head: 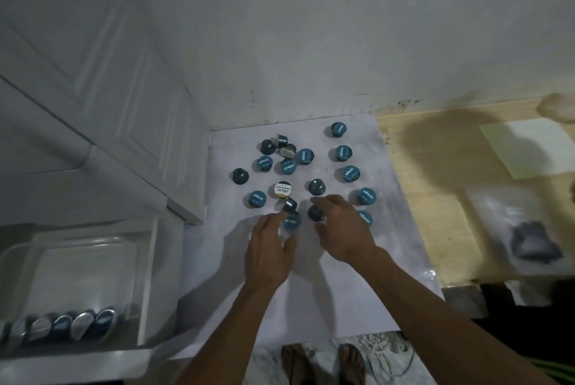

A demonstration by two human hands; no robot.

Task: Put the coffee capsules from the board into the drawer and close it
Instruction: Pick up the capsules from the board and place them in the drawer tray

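Several teal coffee capsules (342, 153) lie scattered on a white board (357, 285), plus one with a white lid (283, 190). My left hand (270, 252) hovers over the near capsules with fingers apart, its fingertips by a tipped capsule (289, 204) and above another capsule (292, 221). My right hand (342, 229) is open too, thumb and fingers spread around a dark upside-down capsule (315, 212) without gripping it. The white drawer (149, 275) stands pulled out at lower left, with a row of several capsules (65, 325) at its near end.
A white panelled cabinet (102, 98) rises left of the board, and a wall stands behind it. A wooden surface (435, 182) with a pale paper sheet (529, 148) and a dark bundle (535, 241) lies to the right. My feet and a white cord show below.
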